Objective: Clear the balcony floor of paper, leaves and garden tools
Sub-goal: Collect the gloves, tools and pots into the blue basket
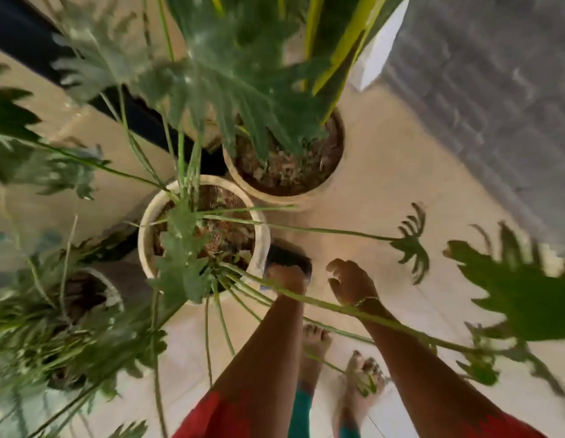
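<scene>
Clearing looks under way: we are at one item by the pots.
Our left hand curls onto a blurred dark rounded object on the beige tiled floor beside the round cream plant pot; our right hand hovers loosely open, empty. No paper shows here.

Centre frame, a cream pot with long-stalked, split leaves. Just above it, a second pot showing soil. Grey wall upper right, dark rail upper left.
</scene>
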Tool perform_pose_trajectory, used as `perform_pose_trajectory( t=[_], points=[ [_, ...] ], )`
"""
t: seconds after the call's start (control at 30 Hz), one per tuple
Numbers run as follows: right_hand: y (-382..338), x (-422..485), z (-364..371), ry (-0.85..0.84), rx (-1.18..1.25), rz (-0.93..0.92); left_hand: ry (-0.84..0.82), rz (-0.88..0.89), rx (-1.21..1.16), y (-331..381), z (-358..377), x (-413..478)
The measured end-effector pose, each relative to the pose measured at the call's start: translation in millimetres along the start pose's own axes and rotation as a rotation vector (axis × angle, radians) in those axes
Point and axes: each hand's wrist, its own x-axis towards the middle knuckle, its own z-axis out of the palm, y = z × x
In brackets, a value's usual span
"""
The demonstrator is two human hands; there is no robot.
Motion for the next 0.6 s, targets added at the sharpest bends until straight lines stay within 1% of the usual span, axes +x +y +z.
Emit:
perform_pose_trajectory(
  t=[0.03, 0.1, 0.17, 0.2, 0.27, 0.3, 0.37, 0.5, 0.57, 0.6],
  points=[
    [4.3, 9.1, 6.6, -0.012, 0.02, 0.003, 0.003, 0.016, 0.002, -0.1, 8.6, 9.3],
    [12.4, 19.7, 15.7, -0.011, 0.079, 0.017, -0.005, -0.083, -0.071, -3.0, 20.6, 31.5],
    [19.3, 25.6, 20.5, 0.003, 0.126, 0.035, 0.1, -0.171, -0.087, -5.3, 32.0, 46.0],
    [23.5, 29.1, 22.5, 0.011, 0.13, 0.037, 0.161, -0.193, -0.164, -4.9, 34.0, 45.9],
    [29.7, 33.0, 25.2, 0.009, 0.128, 0.027, 0.281, -0.194, -0.284, -2.5, 35.5, 37.0],
    [30.6, 33.3, 25.3, 0.001, 0.118, 0.028, 0.339, -0.165, -0.321, -5.3, 39.2, 34.8],
    [33.8, 34.3, 26.8, -0.001, 0.123, 0.053, 0.336, -0.055, -0.328, -6.9, 43.6, 30.7],
    [32.7, 25.1, 16.7, 0.022, 0.255, 0.137, 0.315, 0.241, -0.194, -1.8, 43.0, 7.7],
    [29.7, 13.4, 6.5, 0.051, 0.342, 0.22, 0.364, 0.461, -0.048, -3.6, 40.7, -16.4],
    [26.1, 1.4, -5.4, 0.078, 0.379, 0.277, 0.42, 0.619, 0.034, -3.4, 33.7, -34.2]
  ],
)
